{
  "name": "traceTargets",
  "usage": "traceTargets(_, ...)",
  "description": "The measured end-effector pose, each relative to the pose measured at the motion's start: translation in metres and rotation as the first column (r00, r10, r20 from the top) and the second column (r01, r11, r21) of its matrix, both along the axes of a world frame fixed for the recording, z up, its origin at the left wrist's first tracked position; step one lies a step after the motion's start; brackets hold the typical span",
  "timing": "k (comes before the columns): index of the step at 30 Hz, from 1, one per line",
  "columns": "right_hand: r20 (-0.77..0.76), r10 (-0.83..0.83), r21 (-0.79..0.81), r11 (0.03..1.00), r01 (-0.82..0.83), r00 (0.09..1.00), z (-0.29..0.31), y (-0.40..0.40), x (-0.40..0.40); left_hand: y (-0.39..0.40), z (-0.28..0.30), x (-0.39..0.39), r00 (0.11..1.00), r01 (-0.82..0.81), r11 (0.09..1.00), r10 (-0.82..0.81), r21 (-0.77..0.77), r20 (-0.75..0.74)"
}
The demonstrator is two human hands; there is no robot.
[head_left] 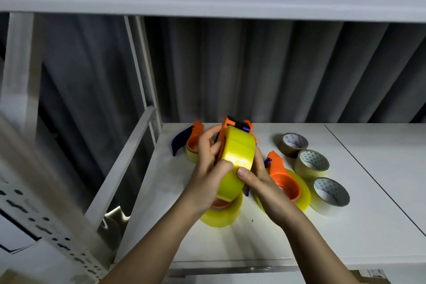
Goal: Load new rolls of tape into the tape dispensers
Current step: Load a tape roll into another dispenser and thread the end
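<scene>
Both hands, left (207,168) & right (260,177), grip a yellow roll (235,159) on an orange dispenser (232,124), held above the shelf (345,233). Three spare rolls (312,163) lie right, near the seam; open room in front.

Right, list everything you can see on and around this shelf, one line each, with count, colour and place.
held tape dispenser: one, orange, lifted above the shelf between both hands.
held tape roll: one, yellow, on the held dispenser.
dispensers on the shelf: two, orange, each loaded with a yellowish roll; one far left, one right of the hands.
roll under the hands: one, yellow with an orange part in its core, near edge.
loose rolls: three in a row on the right; brown farthest, two pale yellow.
shelf: one, white.
shelf frame: white, left.
left hand: grips the roll and dispenser.
right hand: thumb pressed on the roll.
</scene>
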State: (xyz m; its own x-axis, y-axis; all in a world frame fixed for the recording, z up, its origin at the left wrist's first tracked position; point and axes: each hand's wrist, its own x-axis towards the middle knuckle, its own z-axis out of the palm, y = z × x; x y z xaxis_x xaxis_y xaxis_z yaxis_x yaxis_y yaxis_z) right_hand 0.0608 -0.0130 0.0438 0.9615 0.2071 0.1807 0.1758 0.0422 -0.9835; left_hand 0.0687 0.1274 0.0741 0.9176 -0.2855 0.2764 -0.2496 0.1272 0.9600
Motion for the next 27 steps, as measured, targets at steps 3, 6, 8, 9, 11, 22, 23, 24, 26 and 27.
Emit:
traceTargets(3, -0.018, -0.032, -0.011, 0.999, 0.032, 0.999, -0.003, 0.005, 0.0, -0.003, -0.001, -0.001, 0.998, -0.042, 0.998, 0.039, -0.051, -0.052)
traceTargets(6, -0.038, -0.088, 0.101, 0.991, 0.091, 0.995, -0.011, 0.016, -0.002, -0.01, -0.001, -0.002, 0.993, -0.073, 0.994, 0.064, -0.082, -0.104)
traceTargets(8, -0.049, -0.164, 0.185, 0.968, 0.17, 0.985, -0.013, 0.027, -0.004, -0.018, 0.0, -0.001, 0.988, -0.095, 0.99, 0.082, -0.105, -0.129)
traceTargets(9, -0.047, -0.228, 0.222, 0.947, 0.233, 0.972, -0.014, 0.032, -0.004, -0.022, -0.002, -0.001, 0.985, -0.124, 0.988, 0.111, -0.093, -0.133)
traceTargets(11, -0.038, -0.342, 0.292, 0.895, 0.338, 0.939, -0.013, 0.04, -0.007, -0.026, -0.006, -0.006, 0.972, -0.183, 0.983, 0.176, -0.032, -0.156)
traceTargets(22, 0.033, -0.409, 0.211, 0.895, 0.394, 0.912, -0.016, 0.04, -0.003, -0.014, 0.018, -0.007, 0.947, -0.016, 0.98, 0.078, 0.196, -0.313)
traceTargets(23, 0.031, -0.381, 0.18, 0.911, 0.37, 0.924, -0.015, 0.04, -0.004, -0.015, 0.016, -0.007, 0.955, -0.061, 0.98, 0.112, 0.187, -0.273)
traceTargets(24, 0.035, -0.357, 0.139, 0.927, 0.349, 0.933, -0.014, 0.039, -0.005, -0.017, 0.016, -0.006, 0.961, -0.106, 0.978, 0.147, 0.178, -0.236)
traceTargets(26, 0.1, -0.36, -0.029, 0.931, 0.364, 0.928, -0.008, 0.033, -0.008, -0.016, 0.017, -0.006, 0.955, -0.175, 0.97, 0.209, 0.17, -0.21)
traceTargets(27, 0.163, -0.381, -0.128, 0.907, 0.402, 0.91, -0.005, 0.029, -0.008, -0.016, 0.017, -0.006, 0.951, -0.211, 0.961, 0.244, 0.177, -0.191)
